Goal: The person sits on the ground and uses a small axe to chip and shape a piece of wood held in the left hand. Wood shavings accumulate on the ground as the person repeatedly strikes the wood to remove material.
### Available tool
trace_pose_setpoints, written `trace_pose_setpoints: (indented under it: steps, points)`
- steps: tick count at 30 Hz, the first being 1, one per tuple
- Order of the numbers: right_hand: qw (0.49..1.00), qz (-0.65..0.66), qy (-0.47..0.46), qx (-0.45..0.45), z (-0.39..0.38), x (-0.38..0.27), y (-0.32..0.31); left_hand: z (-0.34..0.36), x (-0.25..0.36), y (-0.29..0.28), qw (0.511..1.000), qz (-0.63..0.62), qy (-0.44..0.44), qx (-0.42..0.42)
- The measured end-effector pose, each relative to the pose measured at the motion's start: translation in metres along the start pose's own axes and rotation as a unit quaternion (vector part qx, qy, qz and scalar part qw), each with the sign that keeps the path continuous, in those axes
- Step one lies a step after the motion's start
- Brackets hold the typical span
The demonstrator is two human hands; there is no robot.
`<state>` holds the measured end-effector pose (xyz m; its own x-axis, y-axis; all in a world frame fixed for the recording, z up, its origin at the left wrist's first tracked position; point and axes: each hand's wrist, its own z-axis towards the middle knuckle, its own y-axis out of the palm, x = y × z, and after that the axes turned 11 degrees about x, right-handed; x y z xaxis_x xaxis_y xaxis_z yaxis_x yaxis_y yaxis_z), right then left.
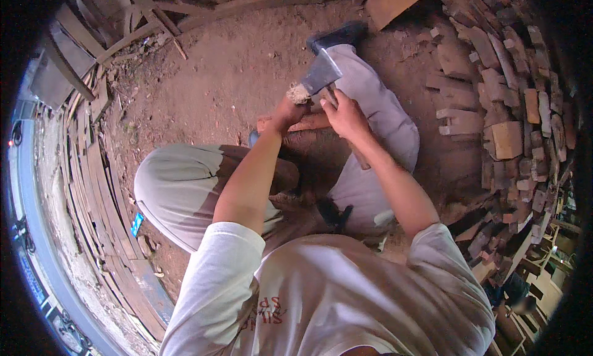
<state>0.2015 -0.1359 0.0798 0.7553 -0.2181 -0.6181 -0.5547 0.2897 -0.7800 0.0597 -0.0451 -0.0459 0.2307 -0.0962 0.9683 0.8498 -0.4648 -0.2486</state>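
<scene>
Two hands are working centrally: the left hand (289,112) is pinching one wood stick (299,94) upright, while the right hand (347,115) is gripping one hatchet (321,74) beside it; many split wood pieces (494,96) are lying right.

One head-worn fisheye view, looking steeply down from close above the person's chest, knees and dirt floor (210,78).

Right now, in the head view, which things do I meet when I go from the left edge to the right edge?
Stacked planks → left knee → left hand → hatchet head → right hand → pile of cut wood blocks.
</scene>
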Motion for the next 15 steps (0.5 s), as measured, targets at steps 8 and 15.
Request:
trace_pose_setpoints:
  steps: [8,15]
  points:
    - [0.952,0.258,-0.055,0.152,0.008,-0.079,-0.063,0.005,-0.037,0.015,0.997,0.054,0.053,0.027]
    - [0.997,-0.013,-0.063,0.050,-0.007,-0.010,-0.003,0.002,-0.015,0.010,0.997,-0.015,0.077,0.025]
